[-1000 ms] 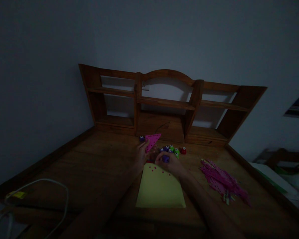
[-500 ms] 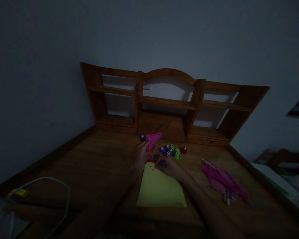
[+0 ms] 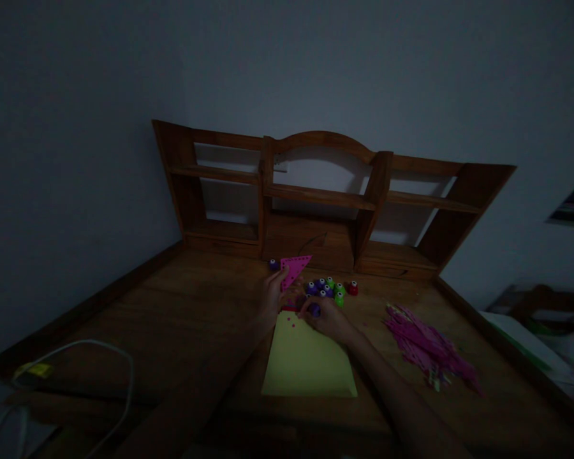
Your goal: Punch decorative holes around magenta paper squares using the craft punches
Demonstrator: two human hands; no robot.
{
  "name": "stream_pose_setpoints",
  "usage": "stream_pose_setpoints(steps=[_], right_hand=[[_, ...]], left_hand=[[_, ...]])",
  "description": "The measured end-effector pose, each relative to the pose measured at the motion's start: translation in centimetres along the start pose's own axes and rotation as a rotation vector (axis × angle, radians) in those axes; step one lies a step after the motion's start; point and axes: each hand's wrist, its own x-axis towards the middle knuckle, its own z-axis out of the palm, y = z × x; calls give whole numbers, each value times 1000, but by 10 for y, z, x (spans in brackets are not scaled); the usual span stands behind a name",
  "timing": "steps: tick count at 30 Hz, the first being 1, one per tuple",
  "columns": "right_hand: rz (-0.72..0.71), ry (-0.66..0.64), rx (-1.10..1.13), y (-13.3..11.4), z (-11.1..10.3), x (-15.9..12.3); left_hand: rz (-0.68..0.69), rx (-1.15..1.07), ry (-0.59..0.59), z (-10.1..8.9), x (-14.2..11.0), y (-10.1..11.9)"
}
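Observation:
My left hand (image 3: pixel 272 294) holds a pink triangular piece (image 3: pixel 294 269) upright; rows of small dark spots run along its edges. Over the top of a yellow sheet (image 3: pixel 309 363), my right hand (image 3: pixel 330 320) is closed around a small purple knob-shaped piece (image 3: pixel 314 310), largely covered by the fingers. Tiny pink dots (image 3: pixel 291 322) lie on the sheet's upper part, near a red strip at its top edge. Just beyond my right hand stand several purple knob-shaped pieces (image 3: pixel 322 284) and green ones (image 3: pixel 339 289), each with a white ring on top.
A red knob-shaped piece (image 3: pixel 353 288) stands right of the cluster, and a single purple one (image 3: pixel 273 264) is behind my left hand. Pink strips (image 3: pixel 428 347) are heaped at the right. A wooden shelf unit (image 3: pixel 316 201) backs the desk; a white cable (image 3: pixel 131 376) loops at the left.
Hardly anything differs. My right hand, with the purple piece, has shifted very slightly upward; my left hand keeps the pink triangle in the same place.

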Motion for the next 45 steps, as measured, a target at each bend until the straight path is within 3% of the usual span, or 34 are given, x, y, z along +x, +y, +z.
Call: stream_pose_setpoints(steps=[5, 9, 19, 33, 39, 45], right_hand=[[121, -5, 184, -2, -1, 2], [107, -15, 257, -4, -5, 2], [111, -39, 267, -7, -5, 3], [134, -44, 314, -12, -4, 2], [196, -45, 253, -13, -3, 2], [64, 29, 54, -3, 0, 1]], left_hand=[[21, 29, -12, -1, 1, -2], [3, 35, 7, -2, 2, -2], [34, 36, -20, -4, 5, -5], [-37, 0, 26, -1, 3, -1], [18, 33, -1, -3, 4, -3], [44, 57, -3, -2, 2, -2]])
